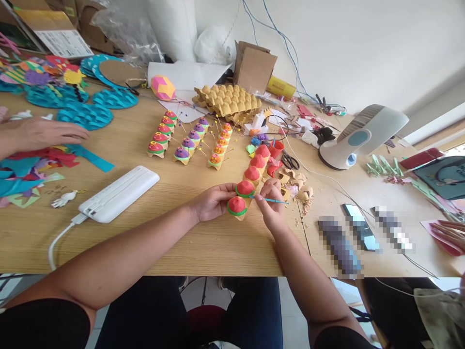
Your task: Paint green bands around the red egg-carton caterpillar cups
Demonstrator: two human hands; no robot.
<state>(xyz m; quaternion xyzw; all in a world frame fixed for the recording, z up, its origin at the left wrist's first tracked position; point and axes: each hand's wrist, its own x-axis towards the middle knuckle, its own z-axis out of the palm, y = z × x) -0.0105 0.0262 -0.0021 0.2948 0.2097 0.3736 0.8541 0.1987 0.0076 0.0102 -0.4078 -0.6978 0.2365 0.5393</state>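
Note:
My left hand [215, 202] grips the near left side of an egg carton strip [252, 173], whose row of humps is painted red. Green bands run round the lower part of the two nearest humps. In my right hand [272, 206] is a thin blue paintbrush [275, 200], its tip against the strip near the second hump. Beyond my hands stand three finished-looking strips: a red one [163, 133], a purple one [192, 140] and an orange one [221, 145], the latter two with ball-headed pins. A small red paint pot [276, 148] stands behind the held strip.
Another person's hand [45, 133] rests over coloured scraps at left. A white power bank [119, 194] with a cable lies left of my forearm. Egg trays [227, 101] are at the back. Black scissors [290, 161], carton scraps [300, 184], a white fan [359, 138] and phones [360, 227] are right.

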